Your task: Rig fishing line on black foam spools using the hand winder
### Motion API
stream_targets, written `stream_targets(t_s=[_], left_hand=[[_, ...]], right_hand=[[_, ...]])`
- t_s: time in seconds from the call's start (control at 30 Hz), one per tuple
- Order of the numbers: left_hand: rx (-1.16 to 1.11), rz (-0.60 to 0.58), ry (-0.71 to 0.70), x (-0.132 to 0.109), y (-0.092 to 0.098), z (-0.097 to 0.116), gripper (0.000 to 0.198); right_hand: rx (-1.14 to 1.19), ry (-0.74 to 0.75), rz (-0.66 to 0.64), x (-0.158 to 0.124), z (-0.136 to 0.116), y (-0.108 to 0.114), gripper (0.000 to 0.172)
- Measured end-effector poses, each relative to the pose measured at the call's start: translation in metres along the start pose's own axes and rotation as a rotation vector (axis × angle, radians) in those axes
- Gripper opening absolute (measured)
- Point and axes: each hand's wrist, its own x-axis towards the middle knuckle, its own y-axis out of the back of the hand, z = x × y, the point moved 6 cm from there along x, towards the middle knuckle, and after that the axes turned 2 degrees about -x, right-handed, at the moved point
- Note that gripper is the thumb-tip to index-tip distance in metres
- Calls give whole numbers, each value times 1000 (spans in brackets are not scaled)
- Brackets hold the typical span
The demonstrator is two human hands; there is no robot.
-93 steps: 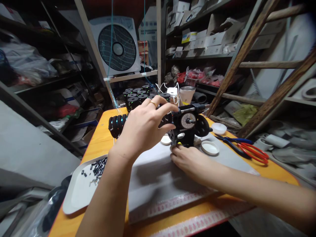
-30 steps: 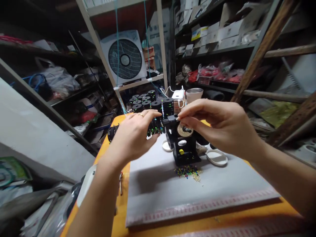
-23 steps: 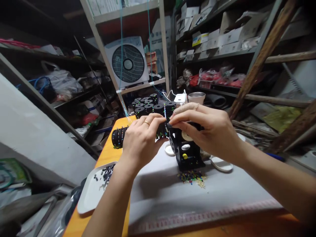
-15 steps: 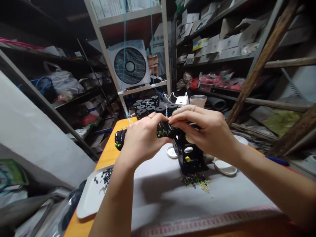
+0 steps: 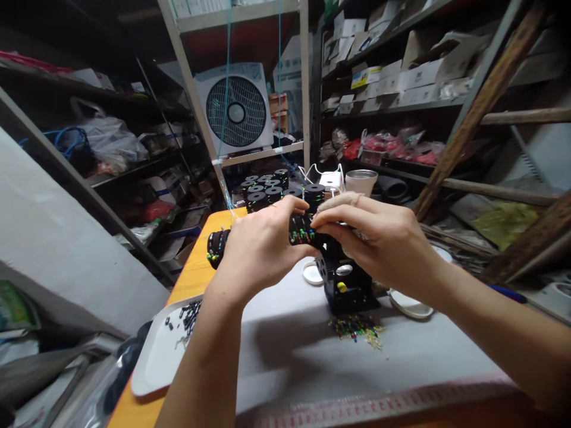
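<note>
A row of black spools [image 5: 302, 229] with green, red and blue bits along it lies sideways above the table. My left hand [image 5: 261, 238] curves round this row from the left, thumb below and fingers above; the row's left end sticks out past the hand. At the right end, my right hand [image 5: 370, 235] pinches thumb and fingertips together against the spools. What the fingertips hold is too small to see. A beige wrap covers one right finger. Below stands a black stand [image 5: 350, 291] with a yellow knob. Small coloured pieces [image 5: 354, 328] lie in front of it.
Several stacked black spools [image 5: 272, 189] stand at the back, near a cup [image 5: 361, 181]. A white tray [image 5: 151, 362] of small dark parts lies at left. White lids [image 5: 410, 306] flank the stand. A box fan [image 5: 235, 110] sits on the shelf ahead.
My left index finger has lifted a little, widening the gap to the thumb and baring more of the spools. The right hand keeps its pinch, and the view has shifted slightly.
</note>
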Motion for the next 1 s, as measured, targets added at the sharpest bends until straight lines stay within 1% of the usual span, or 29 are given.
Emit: stream_targets(t_s=[0.1, 0.27, 0.47, 0.6, 0.8, 1.0], left_hand=[[-111, -34, 4, 5, 0, -5, 49], [-196, -131, 28, 12, -3, -11, 36], [-207, -147, 19, 12, -1, -9, 31], [-219, -145, 22, 12, -1, -9, 32], [-211, -137, 34, 13, -2, -9, 34], [-193, -111, 14, 13, -1, -10, 36]], right_hand=[[-14, 5, -25, 4, 5, -1, 13], [-20, 2, -122, 13, 12, -1, 13], [7, 24, -178, 16, 13, -1, 14], [-6, 39, -169, 13, 12, -1, 14], [-68, 110, -129, 6, 3, -3, 17], [-126, 185, -32, -8, 0, -5, 17]])
